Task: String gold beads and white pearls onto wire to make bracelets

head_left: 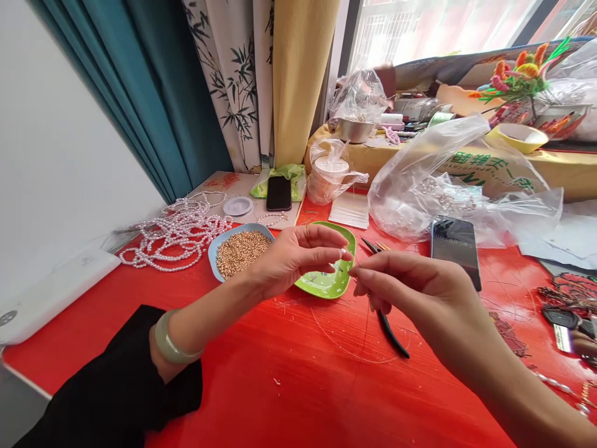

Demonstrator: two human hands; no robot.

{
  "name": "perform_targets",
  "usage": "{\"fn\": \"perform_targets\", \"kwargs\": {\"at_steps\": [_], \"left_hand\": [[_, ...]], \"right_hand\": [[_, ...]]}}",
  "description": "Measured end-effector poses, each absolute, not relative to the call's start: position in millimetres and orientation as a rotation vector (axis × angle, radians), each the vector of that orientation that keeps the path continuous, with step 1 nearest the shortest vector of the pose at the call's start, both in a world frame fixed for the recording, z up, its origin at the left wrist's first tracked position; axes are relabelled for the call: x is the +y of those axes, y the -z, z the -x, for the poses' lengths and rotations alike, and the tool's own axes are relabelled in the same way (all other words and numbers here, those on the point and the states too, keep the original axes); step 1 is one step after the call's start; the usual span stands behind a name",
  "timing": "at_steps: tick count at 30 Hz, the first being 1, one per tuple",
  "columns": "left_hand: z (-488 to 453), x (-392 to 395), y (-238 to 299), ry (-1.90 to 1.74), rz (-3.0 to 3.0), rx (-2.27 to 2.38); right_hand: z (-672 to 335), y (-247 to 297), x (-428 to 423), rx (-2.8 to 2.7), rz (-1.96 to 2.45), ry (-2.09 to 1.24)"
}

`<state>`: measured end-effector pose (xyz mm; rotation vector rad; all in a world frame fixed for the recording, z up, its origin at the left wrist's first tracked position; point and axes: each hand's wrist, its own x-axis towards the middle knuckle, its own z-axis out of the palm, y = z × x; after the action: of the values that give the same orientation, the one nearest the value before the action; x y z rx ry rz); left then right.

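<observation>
My left hand [303, 258] reaches over the green tray [321, 285], thumb and forefinger closed at the tips on what looks like a small pale bead [344, 251]. A short dark wire-like piece shows just below those fingertips. Close beside it, my right hand [415, 280] pinches a thin clear thread [342, 351], which hangs in a loop over the red table. The two sets of fingertips are nearly together but apart. Behind and below the right hand lie black-handled pliers [392, 336], partly hidden by it.
A blue tray [212, 252] of gold beads [242, 252] stands left of the green one. Pearl strands [172, 239] are heaped farther left. Two phones [278, 193], [456, 246], a lidded cup in plastic [330, 171], white cards [349, 210] and a large clear bag [405, 193] lie behind.
</observation>
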<state>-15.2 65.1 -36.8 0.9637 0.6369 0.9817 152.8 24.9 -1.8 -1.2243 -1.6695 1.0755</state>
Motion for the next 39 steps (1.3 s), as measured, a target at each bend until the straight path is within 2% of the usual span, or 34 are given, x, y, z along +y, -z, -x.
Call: {"fn": "perform_targets", "kwargs": {"at_steps": [16, 39], "left_hand": [[12.6, 58.6, 31.8, -1.014, -0.992, 0.579], [13.5, 61.8, 36.5, -1.01, -1.001, 0.6]], "right_hand": [[-152.7, -2.1, 18.5, -1.724, 1.245, -1.173], [-151.4, 3.5, 22.4, -1.744, 1.265, -1.146]]}}
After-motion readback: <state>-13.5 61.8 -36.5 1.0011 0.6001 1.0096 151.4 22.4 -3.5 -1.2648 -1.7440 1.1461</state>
